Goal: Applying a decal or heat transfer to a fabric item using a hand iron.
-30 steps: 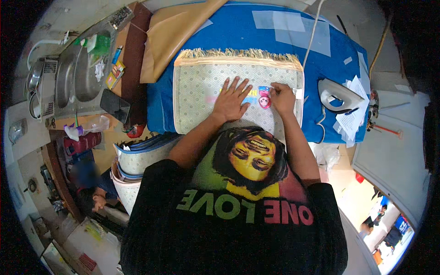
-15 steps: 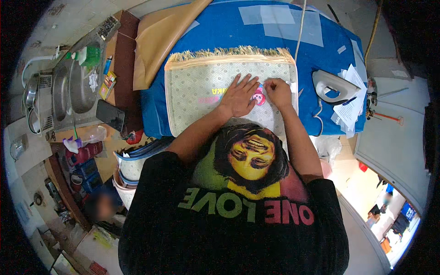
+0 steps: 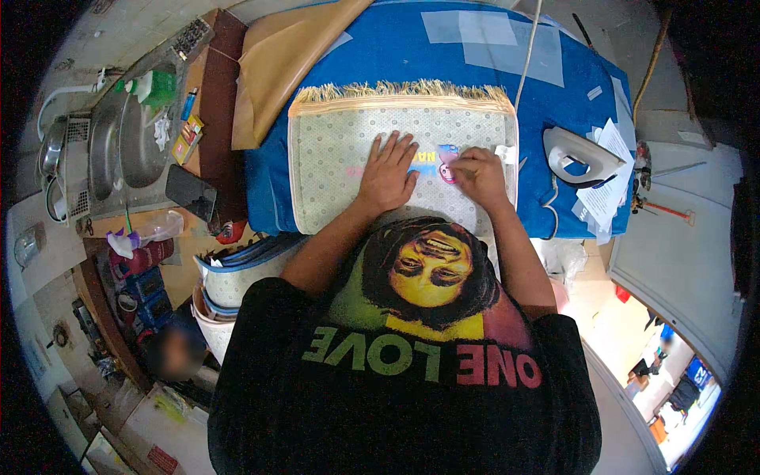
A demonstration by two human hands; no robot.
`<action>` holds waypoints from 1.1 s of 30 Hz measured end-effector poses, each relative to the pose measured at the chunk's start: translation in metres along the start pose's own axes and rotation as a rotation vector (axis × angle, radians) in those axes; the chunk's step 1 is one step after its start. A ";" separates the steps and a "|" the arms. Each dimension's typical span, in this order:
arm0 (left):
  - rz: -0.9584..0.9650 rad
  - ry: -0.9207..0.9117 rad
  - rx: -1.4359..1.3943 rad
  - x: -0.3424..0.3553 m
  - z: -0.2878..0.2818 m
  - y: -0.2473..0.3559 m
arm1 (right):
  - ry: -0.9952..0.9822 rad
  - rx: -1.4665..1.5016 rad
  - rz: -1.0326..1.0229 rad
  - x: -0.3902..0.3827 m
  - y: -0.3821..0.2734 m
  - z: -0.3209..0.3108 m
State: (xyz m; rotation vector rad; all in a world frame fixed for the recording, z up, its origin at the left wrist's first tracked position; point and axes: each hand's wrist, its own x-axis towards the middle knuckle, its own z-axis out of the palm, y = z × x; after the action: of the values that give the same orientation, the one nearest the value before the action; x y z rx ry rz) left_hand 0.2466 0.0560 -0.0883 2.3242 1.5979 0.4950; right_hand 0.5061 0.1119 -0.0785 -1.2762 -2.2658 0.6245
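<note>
Fringed mat (image 3: 332,162), right hand (image 3: 480,176) hiding part, iron (image 3: 587,146) overlapping papers (image 3: 613,196), brown sheet (image 3: 285,59)

Head-worn fisheye, looking down, near left hand (image 3: 387,176), right hand (image 3: 480,177)

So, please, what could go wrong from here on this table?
Possibly three things. The right hand has its fingertips at the small coloured picture, so a careless movement might crease or shift it. The iron sits right by loose papers; if it is hot, which I cannot tell, it may scorch them. Also, a pale cord beside the iron runs toward the near table edge and could perhaps get snagged.
</note>
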 end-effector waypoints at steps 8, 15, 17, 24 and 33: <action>-0.209 0.038 0.044 -0.042 -0.015 -0.031 | -0.061 0.105 -0.082 -0.010 -0.014 0.000; -0.281 0.108 0.123 -0.059 -0.020 -0.043 | -0.096 0.228 -0.081 -0.015 -0.023 -0.005; -0.289 0.112 0.106 -0.059 -0.021 -0.043 | -0.141 0.311 -0.071 -0.016 -0.025 -0.006; -0.313 0.092 0.093 -0.065 -0.022 -0.044 | -0.209 0.441 -0.039 -0.017 -0.050 -0.011; -0.335 0.081 0.105 -0.072 -0.026 -0.046 | -0.384 0.493 0.017 -0.014 -0.067 -0.015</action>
State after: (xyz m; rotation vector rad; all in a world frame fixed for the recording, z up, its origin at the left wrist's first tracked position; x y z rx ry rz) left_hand 0.1732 0.0056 -0.0926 2.0660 2.0449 0.4401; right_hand 0.4774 0.0711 -0.0299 -0.9908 -2.1789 1.4323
